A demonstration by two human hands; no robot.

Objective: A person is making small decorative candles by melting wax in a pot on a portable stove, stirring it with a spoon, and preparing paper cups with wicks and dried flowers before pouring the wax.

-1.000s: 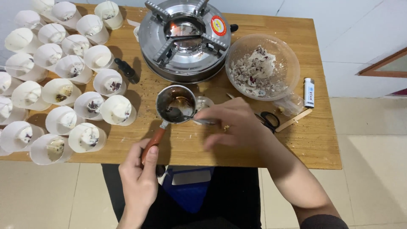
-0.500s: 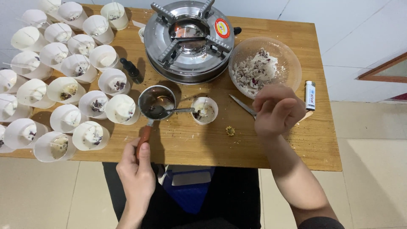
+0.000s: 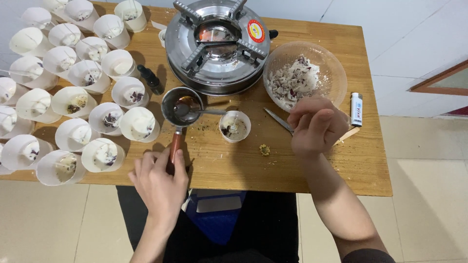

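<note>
Round red-yellow label (image 3: 255, 30) on steel stove rim; white lighter (image 3: 357, 109) with blue print, table's right edge.

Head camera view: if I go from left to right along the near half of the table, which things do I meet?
White paper cups → left hand on the wooden handle of the small metal pot → single small cup → crumb → right hand → lighter.

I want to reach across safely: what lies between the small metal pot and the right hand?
In the head view, a small white cup and scissors lie between pot and right hand.
</note>
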